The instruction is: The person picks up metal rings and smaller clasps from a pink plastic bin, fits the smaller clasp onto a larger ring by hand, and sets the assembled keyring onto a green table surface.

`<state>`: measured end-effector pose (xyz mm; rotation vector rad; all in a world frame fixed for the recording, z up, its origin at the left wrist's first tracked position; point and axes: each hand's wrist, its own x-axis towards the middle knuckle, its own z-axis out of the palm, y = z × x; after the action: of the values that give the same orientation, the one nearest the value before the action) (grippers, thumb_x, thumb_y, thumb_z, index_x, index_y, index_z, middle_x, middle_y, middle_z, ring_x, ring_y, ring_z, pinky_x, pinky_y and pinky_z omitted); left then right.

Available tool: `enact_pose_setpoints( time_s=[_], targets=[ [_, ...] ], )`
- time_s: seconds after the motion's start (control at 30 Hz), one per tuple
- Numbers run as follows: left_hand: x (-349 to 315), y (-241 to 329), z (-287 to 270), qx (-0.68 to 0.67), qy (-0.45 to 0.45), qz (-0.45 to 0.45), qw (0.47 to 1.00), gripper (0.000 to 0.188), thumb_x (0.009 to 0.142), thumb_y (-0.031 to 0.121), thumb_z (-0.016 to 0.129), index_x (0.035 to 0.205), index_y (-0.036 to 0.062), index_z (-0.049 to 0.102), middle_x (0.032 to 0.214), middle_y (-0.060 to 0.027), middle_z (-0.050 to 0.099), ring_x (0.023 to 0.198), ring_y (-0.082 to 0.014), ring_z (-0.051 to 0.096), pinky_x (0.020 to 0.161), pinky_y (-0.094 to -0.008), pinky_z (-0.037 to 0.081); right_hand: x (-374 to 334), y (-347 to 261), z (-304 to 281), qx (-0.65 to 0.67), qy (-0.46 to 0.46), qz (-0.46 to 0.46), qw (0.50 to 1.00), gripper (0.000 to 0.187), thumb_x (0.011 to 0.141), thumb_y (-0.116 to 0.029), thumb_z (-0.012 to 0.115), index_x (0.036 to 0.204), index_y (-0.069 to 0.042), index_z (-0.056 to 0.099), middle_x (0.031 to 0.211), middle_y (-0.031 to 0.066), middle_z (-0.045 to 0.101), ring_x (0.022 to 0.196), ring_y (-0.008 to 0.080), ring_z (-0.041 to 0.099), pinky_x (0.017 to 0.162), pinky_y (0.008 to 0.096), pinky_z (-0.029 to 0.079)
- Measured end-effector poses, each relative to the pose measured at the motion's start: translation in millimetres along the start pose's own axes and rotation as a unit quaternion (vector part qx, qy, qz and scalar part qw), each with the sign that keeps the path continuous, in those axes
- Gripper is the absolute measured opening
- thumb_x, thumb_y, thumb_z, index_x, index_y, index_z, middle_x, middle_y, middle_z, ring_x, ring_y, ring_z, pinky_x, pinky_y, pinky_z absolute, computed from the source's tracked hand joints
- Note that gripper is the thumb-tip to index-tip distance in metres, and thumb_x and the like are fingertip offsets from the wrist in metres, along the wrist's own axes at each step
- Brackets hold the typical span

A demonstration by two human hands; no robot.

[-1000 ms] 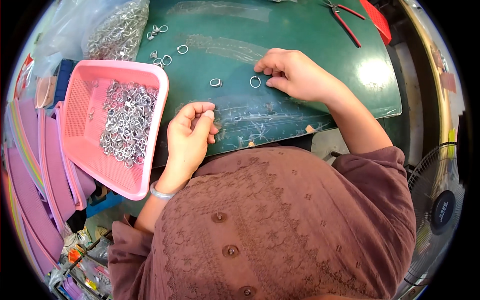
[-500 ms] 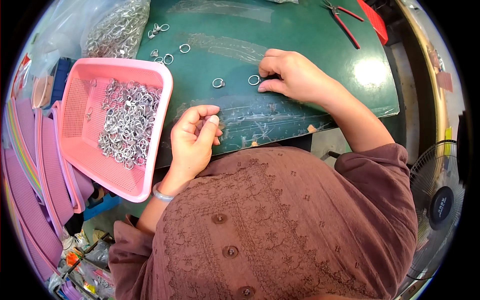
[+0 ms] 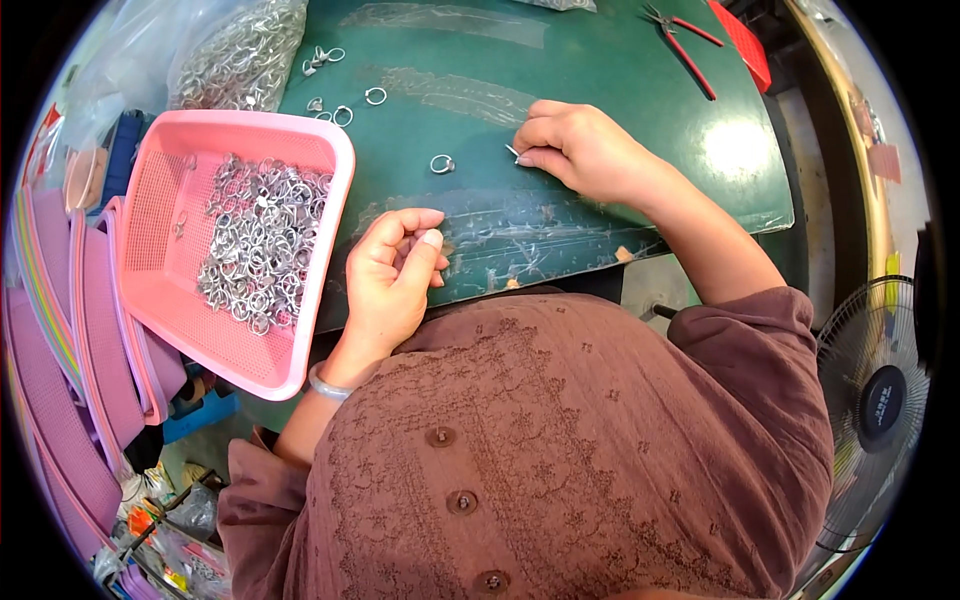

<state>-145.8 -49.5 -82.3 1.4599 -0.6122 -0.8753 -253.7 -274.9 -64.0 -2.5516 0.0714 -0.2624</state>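
Above the green tabletop, my right hand [image 3: 575,148] pinches a silver-coloured ring [image 3: 512,153] between thumb and fingertips; the ring shows nearly edge-on. Another ring [image 3: 441,164] lies flat on the table between my two hands. My left hand [image 3: 392,272] rests by the near edge, its fingers curled and the thumb laid against them. What is inside those fingers, if anything, is hidden. Several more rings [image 3: 343,116] lie loose farther away. A pink basket [image 3: 345,170] to the left holds a heap of rings [image 3: 262,240].
A clear bag full of rings [image 3: 240,60] stands behind the basket. Pliers with red handles [image 3: 690,62] lie at the far right, beside a red tray [image 3: 742,45]. Clear tape strips [image 3: 450,92] cover parts of the green table [image 3: 640,60]. A fan [image 3: 880,410] stands at right.
The ring at my right fingertips has turned from face-on to nearly edge-on. My left hand keeps its curled shape.
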Motion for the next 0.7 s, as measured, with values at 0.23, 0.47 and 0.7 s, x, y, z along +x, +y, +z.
enact_pose_setpoints(
  time_s=[0.23,0.47,0.7],
  targets=[
    [0,-1,0,-0.01,0.0,0.003,1.0,0.014,0.084,0.003,0.052,0.097,-0.0014,0.055,0.077,-0.0012,0.054,0.062,-0.0053,0.052,0.053,-0.0177,0.044,13,0,-22,0.333,-0.101,0.201,0.916,0.014,0.085,-0.014,0.053,0.087,-0.001,0.06,0.07,-0.0004,0.056,0.061,0.0065,0.049,0.057,0.0216,0.041],
    [7,11,7,-0.041,-0.013,-0.036,0.998,0.016,0.086,0.005,0.051,0.1,-0.0015,0.054,0.081,-0.003,0.056,0.064,-0.007,0.053,0.053,-0.0177,0.042,26,1,-29,0.493,-0.199,0.16,0.832,0.015,0.086,-0.016,0.053,0.087,-0.002,0.059,0.071,-0.0018,0.056,0.064,0.0046,0.05,0.056,0.0184,0.041],
    [15,20,16,-0.166,-0.05,-0.06,0.983,0.015,0.087,0.01,0.053,0.097,-0.0001,0.056,0.078,-0.0041,0.058,0.062,-0.0084,0.054,0.053,-0.0197,0.042,52,-20,-20,0.436,-0.306,0.11,0.839,0.019,0.085,-0.022,0.054,0.086,-0.004,0.059,0.07,-0.0026,0.055,0.06,0.0039,0.048,0.055,0.0176,0.039]
  ],
)
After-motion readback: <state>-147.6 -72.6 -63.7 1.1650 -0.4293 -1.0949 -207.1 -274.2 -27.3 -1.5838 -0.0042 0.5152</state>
